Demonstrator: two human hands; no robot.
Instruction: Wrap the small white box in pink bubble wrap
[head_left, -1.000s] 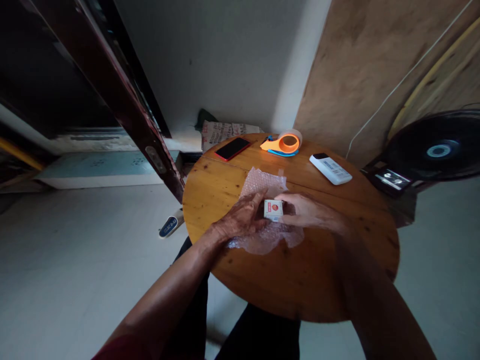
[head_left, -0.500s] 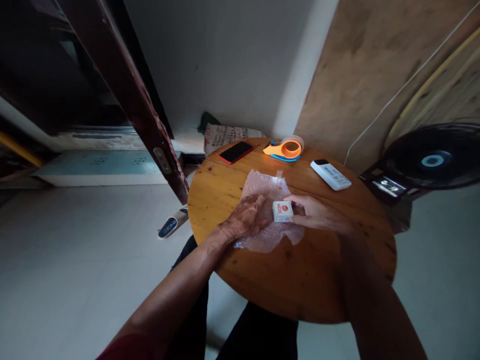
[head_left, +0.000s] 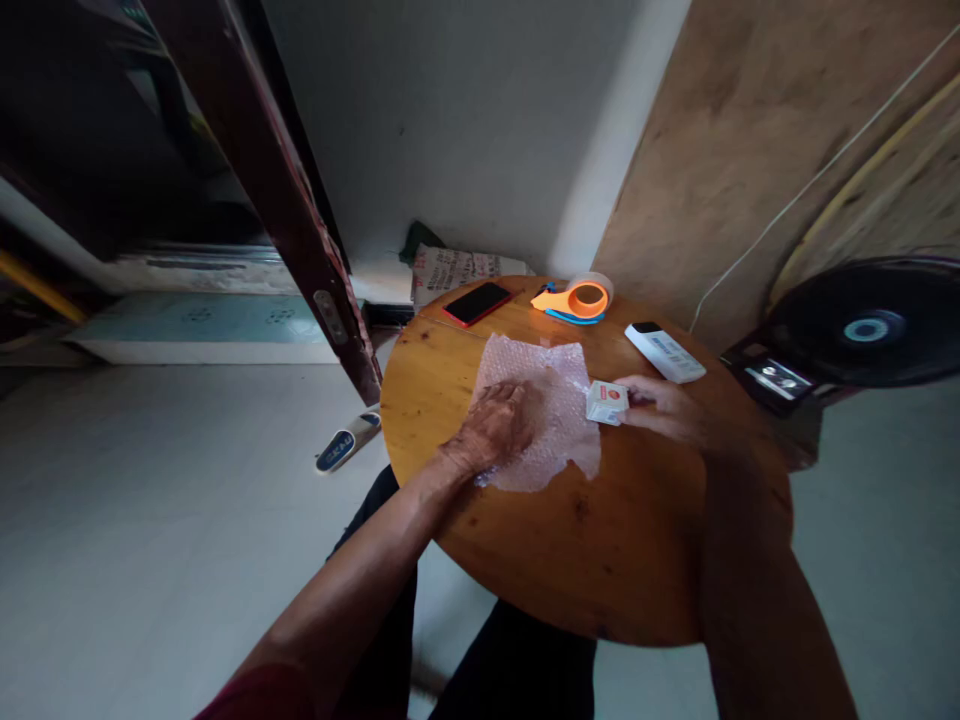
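Note:
A sheet of bubble wrap lies spread on the round wooden table. My left hand rests flat on its left part, palm down, with the fingers stretched out. At the sheet's right edge, my right hand grips a small white box with a red mark on top. Thumb and fingers hold the box from its right side. Whether the box touches the table, I cannot tell.
Along the table's far side lie a red-edged phone, an orange tape dispenser and a white device with a black end. A black fan stands at the right. A slipper lies on the floor.
My right hand has carried the box rightward, from over the bubble wrap to its right edge. The sheet now lies flatter, and my left hand's fingers are spread flatter on it.

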